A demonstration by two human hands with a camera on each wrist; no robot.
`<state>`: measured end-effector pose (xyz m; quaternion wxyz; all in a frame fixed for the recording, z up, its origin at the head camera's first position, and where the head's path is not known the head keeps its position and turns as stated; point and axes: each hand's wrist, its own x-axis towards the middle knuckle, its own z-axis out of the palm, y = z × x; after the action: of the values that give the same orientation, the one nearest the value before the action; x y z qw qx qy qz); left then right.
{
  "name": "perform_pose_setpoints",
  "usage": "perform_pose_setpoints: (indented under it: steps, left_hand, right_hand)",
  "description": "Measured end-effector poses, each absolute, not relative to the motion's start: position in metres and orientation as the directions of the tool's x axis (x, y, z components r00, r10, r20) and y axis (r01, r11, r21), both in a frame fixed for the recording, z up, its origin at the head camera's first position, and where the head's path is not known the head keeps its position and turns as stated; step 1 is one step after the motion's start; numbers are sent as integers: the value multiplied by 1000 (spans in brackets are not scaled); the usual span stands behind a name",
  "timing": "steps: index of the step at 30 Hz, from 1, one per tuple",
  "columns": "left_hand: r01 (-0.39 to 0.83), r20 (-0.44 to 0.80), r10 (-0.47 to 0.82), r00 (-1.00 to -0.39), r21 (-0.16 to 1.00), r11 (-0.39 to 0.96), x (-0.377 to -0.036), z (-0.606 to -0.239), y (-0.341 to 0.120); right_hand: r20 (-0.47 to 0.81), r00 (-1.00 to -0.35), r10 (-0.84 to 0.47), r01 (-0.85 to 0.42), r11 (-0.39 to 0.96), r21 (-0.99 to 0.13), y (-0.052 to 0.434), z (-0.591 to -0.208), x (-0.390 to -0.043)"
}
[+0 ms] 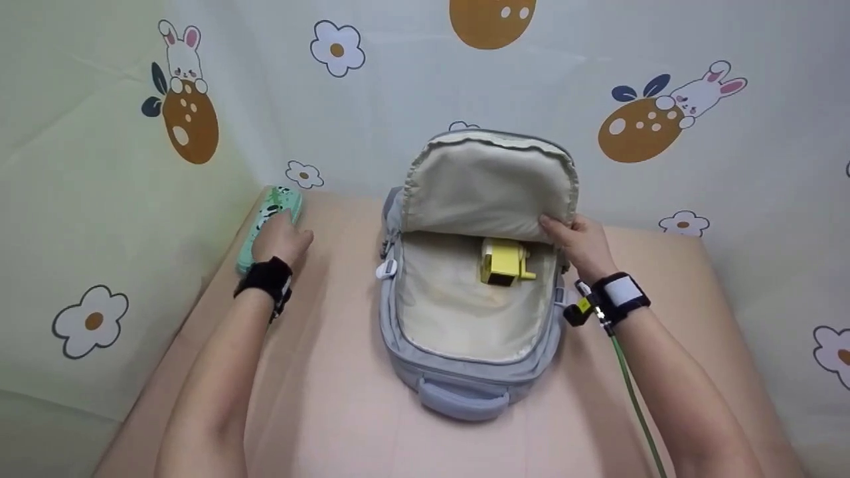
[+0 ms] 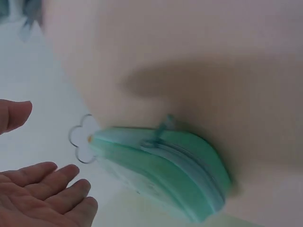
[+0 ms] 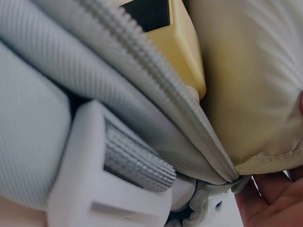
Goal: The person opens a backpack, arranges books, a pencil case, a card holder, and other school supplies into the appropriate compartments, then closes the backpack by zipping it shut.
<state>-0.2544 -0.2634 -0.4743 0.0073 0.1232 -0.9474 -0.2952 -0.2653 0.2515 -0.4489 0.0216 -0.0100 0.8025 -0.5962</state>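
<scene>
A grey backpack (image 1: 465, 378) lies open on the peach table (image 1: 332, 398). My right hand (image 1: 576, 240) pinches the edge of its cream-lined flap (image 1: 488, 186) and holds it up. Inside the bag sits a yellow pencil sharpener (image 1: 505, 262), which the right wrist view shows behind the zipper teeth (image 3: 165, 104). My left hand (image 1: 279, 239) hovers over a green pencil case (image 1: 284, 199) at the table's far left edge. In the left wrist view the fingers (image 2: 47, 189) are spread and relaxed, just short of the case (image 2: 165, 165).
A fabric backdrop printed with bunnies and flowers (image 1: 179, 99) rises behind and to the left of the table. A white plastic buckle (image 3: 109, 179) on the bag's side fills the right wrist view. The bag's grey carry handle (image 1: 461, 401) points toward me.
</scene>
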Motion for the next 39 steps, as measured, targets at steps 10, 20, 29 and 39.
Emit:
perform_pose_setpoints:
  steps: [10, 20, 29, 39]
  left_hand:
    - [-429, -172, -401, -900, 523, 736, -237, -485, -298]
    - [-522, -313, -419, -852, 544, 657, -224, -492, -312]
    - [-481, -287, -386, -877, 554, 680, -225, -495, -313]
    - [-308, -198, -235, -952, 599, 740, -210, -464, -280]
  right_hand:
    - [-31, -997, -68, 9, 293, -956, 236, -425, -247]
    - [-38, -997, -71, 16, 298, -954, 234, -422, -244]
    - [-39, -997, -64, 18, 300, -954, 235, -424, -244]
    - [-28, -999, -41, 14, 319, -948, 250, -447, -265]
